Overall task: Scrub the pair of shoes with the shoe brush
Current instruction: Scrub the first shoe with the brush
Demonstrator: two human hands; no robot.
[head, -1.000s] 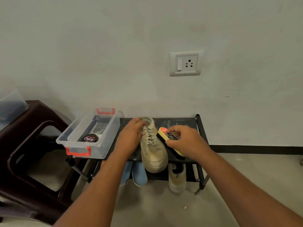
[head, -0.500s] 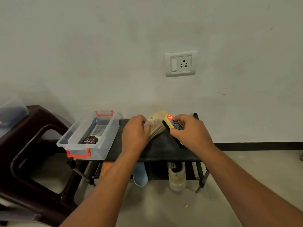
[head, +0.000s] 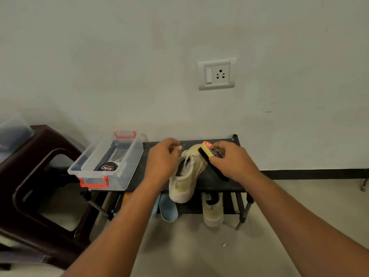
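The right hand [head: 233, 162] gripped the shoe brush [head: 207, 149] against the cream sneaker [head: 185, 178], whose heel overhung the shoe rack [head: 219, 186] near edge; the left hand [head: 161, 160] curled beside it, grip unclear, so hard strokes risked toppling it

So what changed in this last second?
The cream shoe has been turned round: its toe pointed at the person, now the heel does, overhanging the front edge of the rack, and it leans on its side. The right hand kept hold of the shoe brush, now against the shoe near the toe. The left hand gripped the collar; whether it does now is unclear. The clear box and polish tin stayed put.
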